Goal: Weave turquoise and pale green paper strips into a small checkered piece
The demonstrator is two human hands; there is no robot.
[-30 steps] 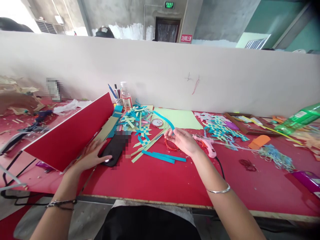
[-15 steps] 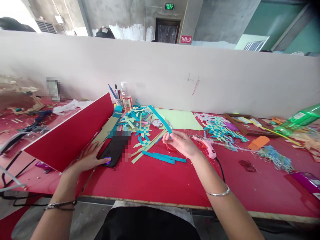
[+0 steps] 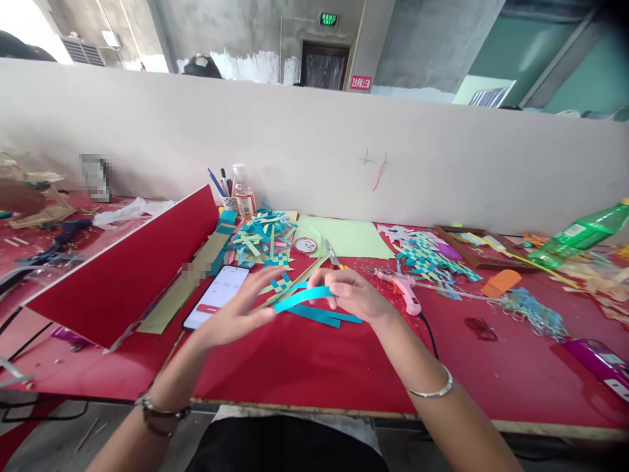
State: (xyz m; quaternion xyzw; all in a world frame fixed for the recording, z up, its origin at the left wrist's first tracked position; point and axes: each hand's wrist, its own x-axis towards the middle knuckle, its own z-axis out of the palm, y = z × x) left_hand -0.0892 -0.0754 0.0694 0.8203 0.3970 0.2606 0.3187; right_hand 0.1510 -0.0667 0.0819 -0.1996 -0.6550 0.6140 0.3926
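Observation:
Between the thumb and fingers of my right hand [image 3: 358,293] is a blue paper strip [image 3: 302,298], bent in a shallow arch toward the left. My left hand [image 3: 240,308] is open, its thumb tip at the strip's free end; whether it touches I cannot tell. More blue strips [image 3: 319,316] lie on the red table under my hands. A phone [image 3: 216,295] with a lit timer screen lies just beyond my left hand. Behind the hands are small woven blue and yellow pieces [image 3: 280,283] and long pale strips, partly hidden by my fingers.
A pink glue gun [image 3: 405,292] with a black cord lies to the right. Scissors [image 3: 333,252], a tape roll [image 3: 305,245] and a pile of cut strips [image 3: 263,236] are farther back. A red board [image 3: 132,269] stands at left; a green bottle [image 3: 580,233] leans at right.
My left hand has lifted off the phone and moved right to the strip. The phone's screen has lit up. My right hand has lowered the strip from upright to nearly level.

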